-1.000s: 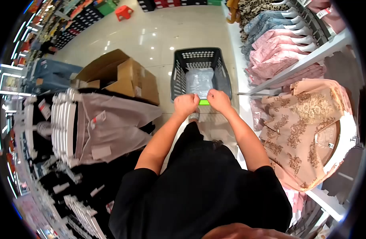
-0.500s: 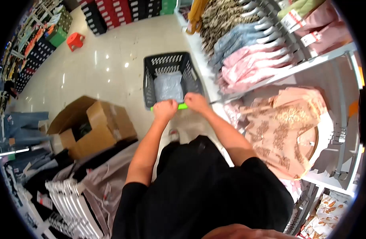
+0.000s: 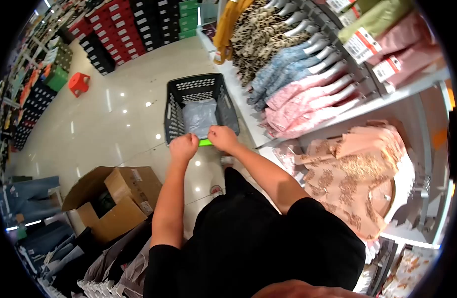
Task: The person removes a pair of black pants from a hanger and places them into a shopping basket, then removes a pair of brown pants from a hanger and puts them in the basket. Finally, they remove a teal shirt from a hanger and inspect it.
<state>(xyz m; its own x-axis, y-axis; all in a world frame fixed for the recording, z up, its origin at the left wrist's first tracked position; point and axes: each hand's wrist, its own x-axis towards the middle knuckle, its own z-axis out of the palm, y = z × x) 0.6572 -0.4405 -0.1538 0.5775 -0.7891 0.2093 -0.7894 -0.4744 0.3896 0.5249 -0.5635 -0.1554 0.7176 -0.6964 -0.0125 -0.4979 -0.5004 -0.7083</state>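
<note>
Both hands are on the bar here: the left hand [image 3: 183, 147] is curled into a tight fist round the green handle [image 3: 205, 142], and the right hand [image 3: 222, 138] is closed on it just beside, knuckles up, with only a short strip of green showing between them. The handle sits at the near rim of the dark basket [image 3: 174, 119], which stands on the shop floor [image 3: 114, 119] straight ahead of the person. Inside it, against the near wall, lies a clear plastic-wrapped packet [image 3: 199, 115].

Tight on the right! The basket's right wall runs just beside the white base edge of the clothes rack [image 3: 242, 99], with pink garments [image 3: 298, 99] and a leopard-print row [image 3: 258, 35] hanging over that edge. A beige lace top [image 3: 357, 174] hangs close to the right arm.

On the left there's plenty of room: bare glossy floor spreads from the basket's left wall out towards the red stool [image 3: 78, 83] and the shelves of boxes [image 3: 114, 30] at the far edge. Ahead of the basket's far rim the aisle lies open too. Nearer in, an open cardboard box [image 3: 124, 193] sits on the floor near the left elbow, well apart from the basket.
</note>
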